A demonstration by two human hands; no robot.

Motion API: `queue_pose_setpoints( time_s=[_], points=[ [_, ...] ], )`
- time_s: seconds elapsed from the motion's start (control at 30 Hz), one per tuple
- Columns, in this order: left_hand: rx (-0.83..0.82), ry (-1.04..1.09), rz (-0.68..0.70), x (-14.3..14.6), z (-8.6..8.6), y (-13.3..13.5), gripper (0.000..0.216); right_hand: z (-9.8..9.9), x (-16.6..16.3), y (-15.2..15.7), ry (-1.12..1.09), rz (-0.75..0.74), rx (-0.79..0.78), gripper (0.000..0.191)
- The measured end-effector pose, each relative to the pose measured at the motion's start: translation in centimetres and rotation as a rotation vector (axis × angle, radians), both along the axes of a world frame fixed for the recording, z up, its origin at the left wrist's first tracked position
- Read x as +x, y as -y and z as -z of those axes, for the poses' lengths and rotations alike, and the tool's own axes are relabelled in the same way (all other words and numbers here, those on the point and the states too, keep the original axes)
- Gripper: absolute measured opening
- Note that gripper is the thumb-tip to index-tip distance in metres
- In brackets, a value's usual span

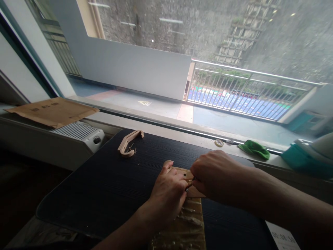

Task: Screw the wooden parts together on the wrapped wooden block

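Observation:
My left hand (168, 194) rests on a pale wooden piece (183, 172) lying on the black table (104, 187), fingers curled and pressing it down. My right hand (217, 175) is closed just beside it, pinching a small dark thing, perhaps a screw or tool tip (187, 189), against the wood. Below my hands lies a clear plastic bag (182, 225) over more wood. A curved wooden hook-shaped part (128, 143) lies apart at the table's far left, with a small screw beside it.
A windowsill runs behind the table with a roll of tape (219, 142), a green cloth (255, 148) and a teal object (301, 158). A white heater (80, 133) and a cardboard sheet (53, 111) sit left. A white label (283, 238) lies at the table's near right.

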State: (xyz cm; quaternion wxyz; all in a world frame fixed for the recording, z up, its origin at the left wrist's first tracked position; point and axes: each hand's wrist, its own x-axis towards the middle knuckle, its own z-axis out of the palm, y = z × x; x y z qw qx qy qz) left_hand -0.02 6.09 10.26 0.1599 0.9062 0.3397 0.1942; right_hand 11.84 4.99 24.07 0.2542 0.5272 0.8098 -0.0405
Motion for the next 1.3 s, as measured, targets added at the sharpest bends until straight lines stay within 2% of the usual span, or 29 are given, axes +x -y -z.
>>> queue_pose_setpoints(
  time_s=[0.37,0.67,1.13,1.3],
  points=[
    [0.022,0.01,-0.01,0.0,0.6,0.0,0.01,1.0,0.2,-0.2,0.001,-0.036,-0.027,0.015],
    [-0.015,0.038,-0.003,0.0,0.4,0.0,0.013,1.6,0.2,-0.3,-0.045,-0.09,-0.022,0.013],
    [0.008,0.038,-0.006,0.0,0.6,-0.1,0.015,1.9,0.0,-0.4,-0.045,-0.108,-0.053,0.018],
    [0.022,0.02,-0.004,0.0,0.4,0.0,0.015,2.2,0.0,-0.3,-0.094,-0.154,-0.015,0.016]
  ],
)
